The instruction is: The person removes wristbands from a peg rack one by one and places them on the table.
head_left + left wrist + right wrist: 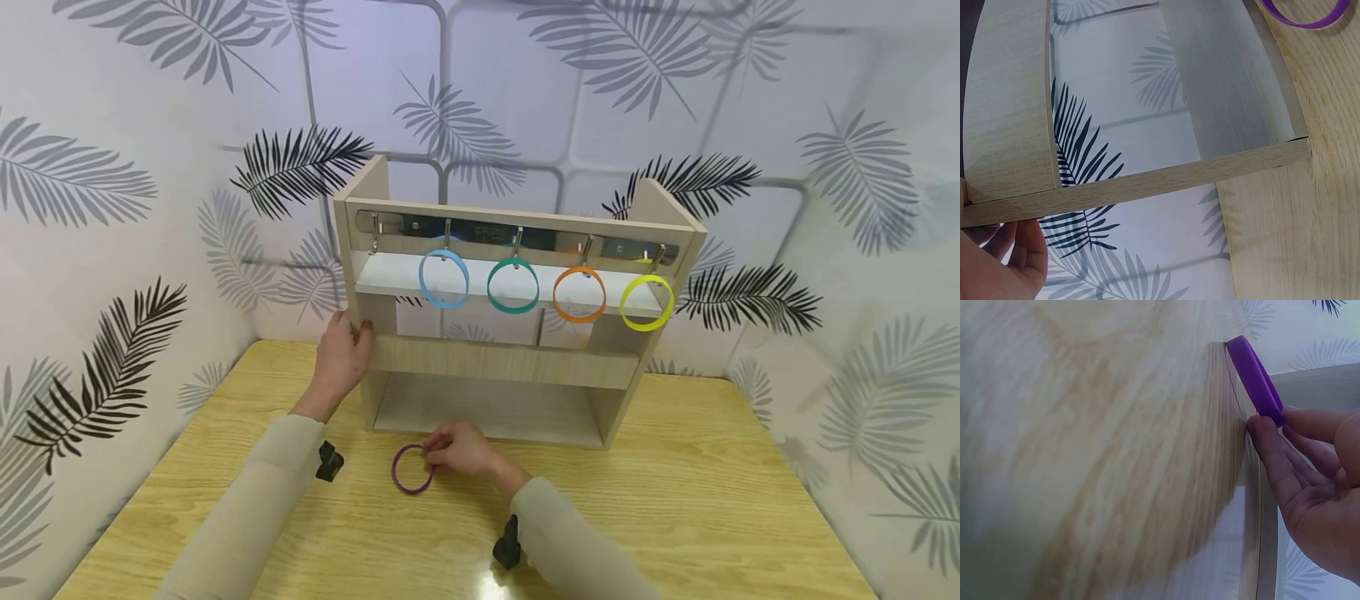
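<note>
My left hand [341, 360] grips the left side panel of a small wooden shelf unit [502, 360], its thumb on the front side. In the left wrist view, curled fingers [1030, 247] show behind that panel's edge. My right hand [461, 450] pinches a purple wristband [1254, 378], a thin ring, between thumb and fingers just in front of the shelf's base. A light blue band [422, 287], a green band [513, 311], an orange band [579, 320] and a yellow band [641, 327] hang from metal hooks on the shelf's top rail. Another hook [375, 233] is at the far left.
The shelf unit stands on a wood-grain table [720, 500], close to a leaf-patterned wall [510, 92]. Its lower compartment [487, 408] faces me. A black mount is strapped at each sleeve's wrist.
</note>
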Available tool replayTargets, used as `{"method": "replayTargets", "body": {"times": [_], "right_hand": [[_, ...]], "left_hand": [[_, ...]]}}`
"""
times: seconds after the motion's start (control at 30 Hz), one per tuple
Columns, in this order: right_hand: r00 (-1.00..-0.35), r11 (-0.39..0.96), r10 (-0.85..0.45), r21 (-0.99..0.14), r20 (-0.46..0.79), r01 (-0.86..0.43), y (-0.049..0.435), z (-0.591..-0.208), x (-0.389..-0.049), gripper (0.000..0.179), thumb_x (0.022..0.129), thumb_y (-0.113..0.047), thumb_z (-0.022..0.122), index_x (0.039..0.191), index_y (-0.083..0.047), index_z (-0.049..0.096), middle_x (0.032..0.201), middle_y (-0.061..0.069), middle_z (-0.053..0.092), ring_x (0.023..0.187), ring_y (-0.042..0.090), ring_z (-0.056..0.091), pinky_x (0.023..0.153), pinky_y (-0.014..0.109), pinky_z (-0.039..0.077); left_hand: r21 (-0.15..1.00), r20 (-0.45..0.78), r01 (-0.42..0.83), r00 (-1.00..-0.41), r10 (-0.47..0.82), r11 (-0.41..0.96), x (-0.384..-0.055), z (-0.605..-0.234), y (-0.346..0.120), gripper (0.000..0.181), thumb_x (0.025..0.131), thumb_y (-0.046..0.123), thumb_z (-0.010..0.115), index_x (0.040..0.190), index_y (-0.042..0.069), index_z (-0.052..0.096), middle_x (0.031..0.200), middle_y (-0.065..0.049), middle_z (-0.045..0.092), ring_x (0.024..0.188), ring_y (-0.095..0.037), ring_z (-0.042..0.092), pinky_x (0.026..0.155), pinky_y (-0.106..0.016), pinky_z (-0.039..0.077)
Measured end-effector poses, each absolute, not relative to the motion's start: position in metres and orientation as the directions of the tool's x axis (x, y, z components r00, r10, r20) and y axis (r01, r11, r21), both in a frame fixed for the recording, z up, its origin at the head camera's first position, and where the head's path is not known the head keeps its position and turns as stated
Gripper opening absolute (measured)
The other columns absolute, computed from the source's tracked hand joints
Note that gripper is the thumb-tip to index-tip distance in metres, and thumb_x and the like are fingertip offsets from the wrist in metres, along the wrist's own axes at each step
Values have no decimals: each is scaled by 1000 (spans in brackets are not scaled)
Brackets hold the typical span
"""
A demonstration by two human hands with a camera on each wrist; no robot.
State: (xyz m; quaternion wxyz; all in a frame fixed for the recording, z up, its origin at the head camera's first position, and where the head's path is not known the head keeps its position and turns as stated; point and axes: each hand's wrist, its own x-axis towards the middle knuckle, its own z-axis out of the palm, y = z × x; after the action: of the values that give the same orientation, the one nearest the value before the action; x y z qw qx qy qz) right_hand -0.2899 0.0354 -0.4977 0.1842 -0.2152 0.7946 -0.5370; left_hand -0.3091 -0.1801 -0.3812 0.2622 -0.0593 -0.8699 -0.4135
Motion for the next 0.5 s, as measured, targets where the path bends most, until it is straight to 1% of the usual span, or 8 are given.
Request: {"method": "replayTargets", "body": {"times": [0.07,0.13,0.27,0.5], "right_hand": [[-840,329,-540,-933,-58,-147,36,-497,-289,15,84,7,63,98,11,63,86,17,66,76,30,67,66,31,55],[-839,324,-543,-932,-46,-159,35,-493,-287,15,84,8,63,99,12,63,88,20,66,78,34,67,67,34,55],[-843,325,-538,-928,-24,-180,35,-494,-287,15,84,8,64,98,12,63,89,21,66,78,35,67,67,35,55],[-853,381,-520,-884,37,-270,36,-499,-290,13,81,6,68,93,8,67,83,13,68,70,23,66,62,27,54]], "left_hand": [[688,506,322,-855,-113,650,-309,-381,-180,42,98,17,42,132,-8,45,121,-28,49,104,-45,55,83,-56,46],[688,505,322,-856,-111,650,-309,-381,-180,42,98,17,42,132,-8,45,121,-28,49,104,-45,55,83,-55,46],[686,512,331,-852,-107,648,-309,-381,-181,43,98,17,42,131,-9,45,120,-28,49,103,-45,55,82,-56,46],[685,524,344,-845,-106,643,-308,-382,-180,43,98,17,41,131,-10,44,119,-30,49,103,-46,54,82,-56,46]]}}
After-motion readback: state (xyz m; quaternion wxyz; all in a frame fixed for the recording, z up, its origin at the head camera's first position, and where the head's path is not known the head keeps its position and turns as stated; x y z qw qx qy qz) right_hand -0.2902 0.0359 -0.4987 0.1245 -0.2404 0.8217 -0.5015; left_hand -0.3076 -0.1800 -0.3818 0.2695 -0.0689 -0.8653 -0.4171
